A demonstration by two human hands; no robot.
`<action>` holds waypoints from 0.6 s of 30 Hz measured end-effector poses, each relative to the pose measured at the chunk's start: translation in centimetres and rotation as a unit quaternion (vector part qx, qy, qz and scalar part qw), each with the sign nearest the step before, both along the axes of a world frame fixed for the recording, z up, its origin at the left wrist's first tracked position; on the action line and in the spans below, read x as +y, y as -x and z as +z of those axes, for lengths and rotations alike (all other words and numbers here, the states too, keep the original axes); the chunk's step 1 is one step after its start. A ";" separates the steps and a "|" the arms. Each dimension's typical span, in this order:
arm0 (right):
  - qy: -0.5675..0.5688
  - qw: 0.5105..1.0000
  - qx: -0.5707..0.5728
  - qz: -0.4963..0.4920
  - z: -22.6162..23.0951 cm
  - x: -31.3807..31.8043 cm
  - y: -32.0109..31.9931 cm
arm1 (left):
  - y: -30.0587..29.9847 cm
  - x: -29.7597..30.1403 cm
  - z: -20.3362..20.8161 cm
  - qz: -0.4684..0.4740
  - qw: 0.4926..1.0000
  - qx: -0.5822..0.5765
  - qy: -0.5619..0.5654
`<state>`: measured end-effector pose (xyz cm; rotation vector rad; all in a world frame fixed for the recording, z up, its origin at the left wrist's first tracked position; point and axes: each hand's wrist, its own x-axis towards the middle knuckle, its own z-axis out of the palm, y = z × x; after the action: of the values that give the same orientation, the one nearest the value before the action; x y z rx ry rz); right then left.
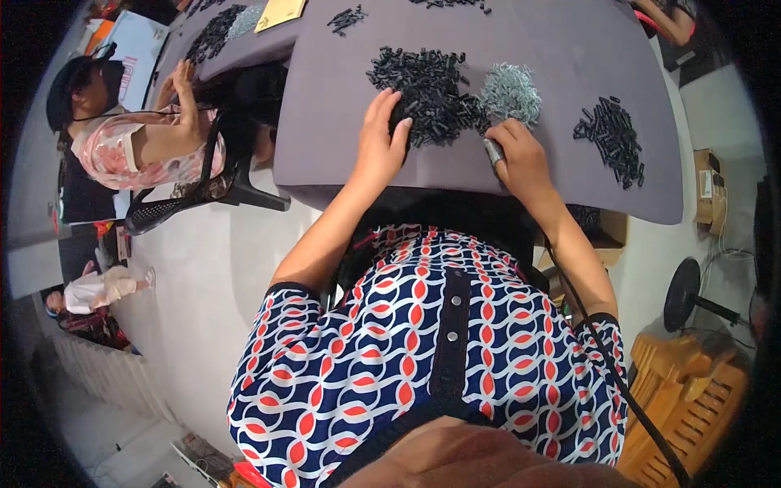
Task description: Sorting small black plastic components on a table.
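Observation:
A large pile of small black tube-shaped plastic pieces lies on the grey-covered table in front of me. My left hand rests at the pile's left edge, thumb and fingers apart, touching the nearest pieces. At the pile's right end is my right hand, its fingers curled in toward the thumb. A silvery grey band shows at that thumb. Whatever the curled fingers pinch is hidden. Just beyond this hand sits a heap of small clear or silvery pieces.
A smaller black pile lies on the table to the right. Farther off are a few black pieces and a yellow sheet. Another person sits at left by a black chair. A fan and wooden chair stand at right.

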<state>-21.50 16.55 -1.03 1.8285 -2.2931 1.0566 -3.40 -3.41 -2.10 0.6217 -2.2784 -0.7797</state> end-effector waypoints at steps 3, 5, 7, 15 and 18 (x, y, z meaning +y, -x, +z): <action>-0.013 1.000 -0.027 -0.007 0.5 0.1 -0.1 | -0.9 1.1 0.7 0.020 0.999 0.024 -0.041; -0.017 0.999 -0.043 -0.014 0.8 -0.2 -0.5 | -1.7 1.8 0.7 0.047 0.998 0.034 -0.034; -0.009 0.999 -0.030 0.025 1.0 -1.0 -1.0 | -2.4 2.5 0.9 0.031 0.999 0.016 -0.014; -0.004 0.996 0.029 0.083 0.3 -5.2 -2.0 | -2.2 3.7 1.1 -0.033 0.999 -0.022 0.026; 0.000 0.997 0.035 0.068 0.4 -4.6 -1.4 | -2.5 3.8 1.1 -0.034 0.999 -0.005 0.012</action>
<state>-20.13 11.94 -0.68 2.0122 -2.1569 0.9922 -0.93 0.44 -1.01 0.5397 -2.3254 -0.7816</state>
